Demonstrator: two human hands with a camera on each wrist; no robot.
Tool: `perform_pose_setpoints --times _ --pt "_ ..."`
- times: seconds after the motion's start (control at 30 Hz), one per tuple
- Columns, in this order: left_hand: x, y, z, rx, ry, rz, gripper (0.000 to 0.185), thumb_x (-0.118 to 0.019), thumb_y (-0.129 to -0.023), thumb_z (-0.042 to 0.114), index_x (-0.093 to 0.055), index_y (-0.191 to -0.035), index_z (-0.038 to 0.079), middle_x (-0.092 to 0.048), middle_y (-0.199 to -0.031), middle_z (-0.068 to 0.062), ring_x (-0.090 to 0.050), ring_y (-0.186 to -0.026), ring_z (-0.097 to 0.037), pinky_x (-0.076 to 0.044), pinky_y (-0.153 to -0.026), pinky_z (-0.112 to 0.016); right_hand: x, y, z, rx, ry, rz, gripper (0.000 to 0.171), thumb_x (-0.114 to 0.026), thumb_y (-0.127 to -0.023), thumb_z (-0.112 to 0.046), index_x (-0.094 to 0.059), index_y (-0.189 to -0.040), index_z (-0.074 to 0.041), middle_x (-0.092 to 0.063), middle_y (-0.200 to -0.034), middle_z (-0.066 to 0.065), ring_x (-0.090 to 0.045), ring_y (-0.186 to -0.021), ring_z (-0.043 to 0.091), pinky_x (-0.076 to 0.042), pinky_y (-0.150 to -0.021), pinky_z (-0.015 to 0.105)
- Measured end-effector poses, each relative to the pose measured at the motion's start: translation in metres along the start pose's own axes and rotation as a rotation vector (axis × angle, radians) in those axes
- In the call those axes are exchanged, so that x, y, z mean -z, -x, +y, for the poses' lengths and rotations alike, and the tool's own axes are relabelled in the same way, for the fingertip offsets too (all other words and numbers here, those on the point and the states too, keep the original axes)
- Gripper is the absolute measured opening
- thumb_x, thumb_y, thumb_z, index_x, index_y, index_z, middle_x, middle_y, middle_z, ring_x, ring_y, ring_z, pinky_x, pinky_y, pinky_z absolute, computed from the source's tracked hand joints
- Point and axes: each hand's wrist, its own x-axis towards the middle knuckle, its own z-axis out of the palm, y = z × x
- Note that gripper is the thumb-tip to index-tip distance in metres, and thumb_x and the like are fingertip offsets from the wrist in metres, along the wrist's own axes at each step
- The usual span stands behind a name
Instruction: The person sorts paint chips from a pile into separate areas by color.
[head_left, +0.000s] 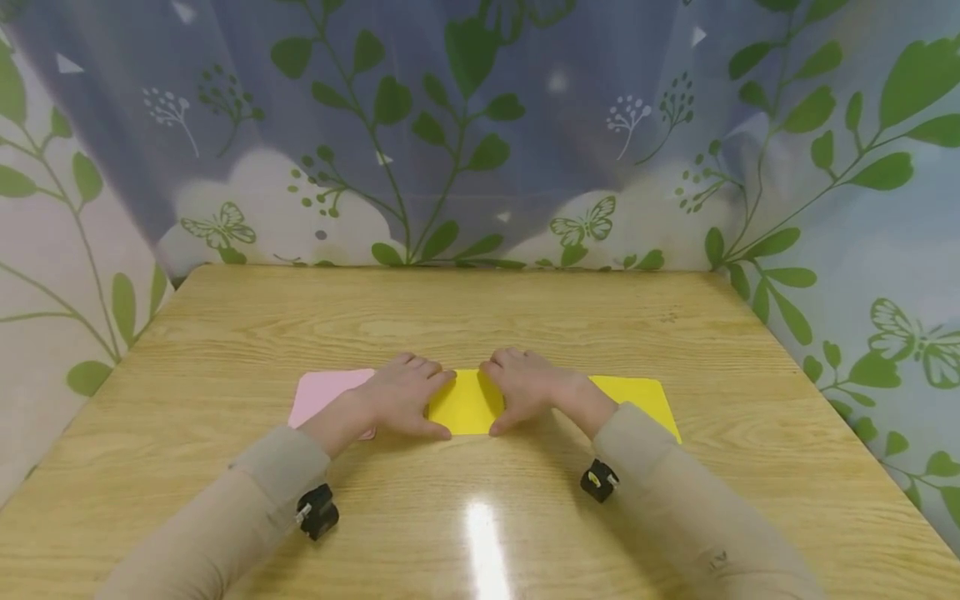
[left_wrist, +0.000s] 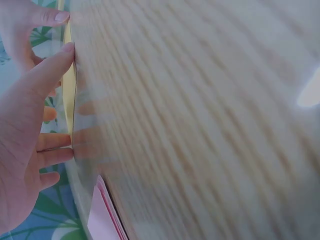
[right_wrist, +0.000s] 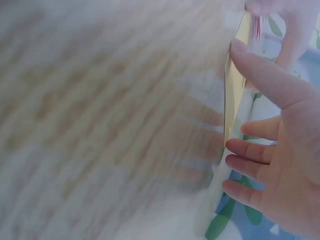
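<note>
A yellow sheet of paper (head_left: 467,404) lies flat on the table between the two hands in the head view. My left hand (head_left: 408,393) rests at its left side, thumb toward the near edge and fingers toward the far edge. My right hand (head_left: 525,387) mirrors this at the right side. In the left wrist view, the left fingers are nearly straight and touch the yellow sheet (left_wrist: 69,95) at its edge. The right wrist view shows the right thumb touching the yellow sheet (right_wrist: 233,95), with relaxed fingers beside it. Both hands cover the sheet's sides.
A pink stack of sheets (head_left: 326,393) lies left, partly behind the left wrist. Another yellow sheet (head_left: 637,400) lies right, partly covered by the right forearm. The wooden table (head_left: 465,317) meets a leaf-patterned curtain (head_left: 450,125) at the back. Black wrist cameras hang below both sleeves.
</note>
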Motion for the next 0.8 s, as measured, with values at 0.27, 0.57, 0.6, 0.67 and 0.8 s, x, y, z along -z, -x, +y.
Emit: perform_pose_setpoints --times 0.27,0.57,0.6,0.67,0.8 --pt "0.0 0.002 0.005 0.029 -0.004 0.001 0.087 -0.053 -0.078 0.068 -0.042 -0.137 0.005 -0.047 -0.132 -0.014 -0.04 -0.122 -0.032 -0.024 -0.105 -0.048 0.004 -0.005 0.001 -0.017 -0.03 -0.033 0.098 -0.074 -0.066 -0.059 -0.037 -0.137 -0.002 -0.041 -0.121 0.011 -0.039 -0.112 0.025 -0.034 -0.098 0.04" --pt "-0.002 -0.003 0.006 0.051 -0.031 -0.001 0.086 -0.049 -0.08 0.069 -0.042 -0.137 0.005 -0.048 -0.132 -0.015 -0.042 -0.122 -0.032 -0.022 -0.105 -0.05 0.005 -0.009 0.001 -0.056 -0.025 -0.064 0.1 -0.074 -0.064 -0.061 -0.038 -0.136 -0.001 -0.035 -0.118 0.009 -0.03 -0.113 0.025 -0.032 -0.095 0.041" --pt "-0.002 -0.004 0.006 0.054 -0.033 -0.003 0.086 -0.049 -0.08 0.069 -0.043 -0.137 0.005 -0.048 -0.132 -0.015 -0.042 -0.122 -0.032 -0.023 -0.105 -0.05 0.005 -0.01 0.001 -0.06 -0.023 -0.063 0.1 -0.074 -0.064 -0.061 -0.038 -0.135 -0.001 -0.035 -0.118 0.009 -0.03 -0.113 0.025 -0.033 -0.094 0.041" --pt "-0.001 -0.005 0.007 0.056 -0.044 -0.007 0.086 -0.048 -0.08 0.069 -0.043 -0.136 0.005 -0.049 -0.131 -0.015 -0.043 -0.122 -0.032 -0.023 -0.105 -0.05 0.005 -0.011 0.001 -0.066 -0.022 -0.063 0.1 -0.074 -0.063 -0.062 -0.038 -0.134 -0.002 -0.034 -0.12 0.009 -0.029 -0.114 0.026 -0.033 -0.094 0.042" --pt "-0.003 -0.006 0.008 0.053 -0.064 -0.007 0.085 -0.047 -0.08 0.07 -0.045 -0.135 0.006 -0.05 -0.13 -0.015 -0.044 -0.121 -0.031 -0.025 -0.104 -0.049 0.004 -0.012 0.0 -0.075 -0.043 -0.075 0.101 -0.075 -0.062 -0.061 -0.036 -0.135 -0.003 -0.035 -0.123 0.01 -0.032 -0.117 0.026 -0.033 -0.096 0.044"
